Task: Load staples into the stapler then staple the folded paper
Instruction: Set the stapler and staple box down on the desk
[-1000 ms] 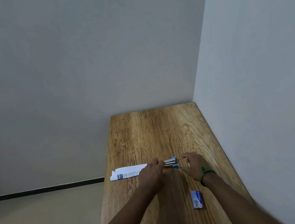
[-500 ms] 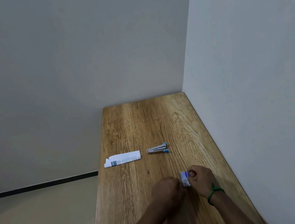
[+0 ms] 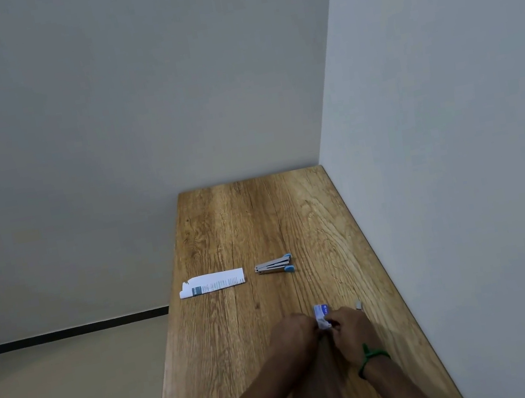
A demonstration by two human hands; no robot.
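Wood-grain tabletop fills a corner of plain grey walls; the stapler lies splayed open, with the folded paper just to its left. Nearer than the stapler, the left hand and right hand pinch the staple box with curled fingers; its contents are hidden. Compared with a moment ago, a white end now shows on the box; stapler and paper are unmoved.

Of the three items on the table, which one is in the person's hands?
The staple box, held between left hand and right hand nearest the camera; the stapler and folded paper lie untouched farther up the table.
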